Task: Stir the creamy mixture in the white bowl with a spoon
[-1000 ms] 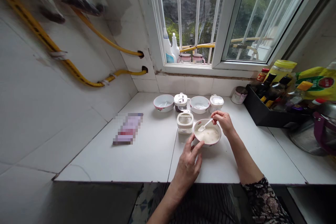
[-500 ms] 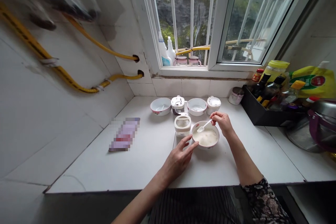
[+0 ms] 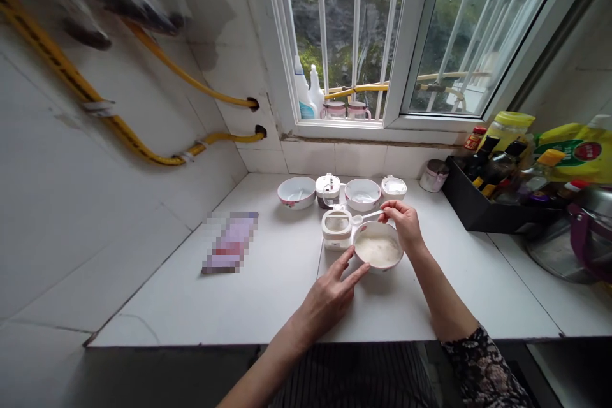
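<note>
A white bowl with a floral pattern [image 3: 378, 268] stands near the middle of the counter, with a pale, cream-coloured mixture inside. My left hand [image 3: 329, 296] rests its stretched, spread fingertips against the bowl's near left rim. My right hand [image 3: 400, 222] pinches the handle of a small white spoon [image 3: 358, 219]. The spoon's head is above the bowl's far left rim, beside a white lidded seasoning jar [image 3: 336, 239]. Behind stand two more bowls, one on the left [image 3: 296, 194] and one on the right [image 3: 362, 196], each with something pale inside. A dark-filled jar [image 3: 327, 190] sits between them.
Another white jar [image 3: 394, 188] stands behind my right hand. A black box [image 3: 497, 210] of bottles and a metal pot [image 3: 564, 242] occupy the right side. A blurred purple packet [image 3: 232, 242] lies on the left of the white counter [image 3: 191, 312]. Yellow pipes [image 3: 129, 140] run along the left wall.
My right hand has lifted the spoon from over the mixture, leftward and back to the bowl's far rim beside the jar. My left fingers stay at the bowl, slightly more spread.
</note>
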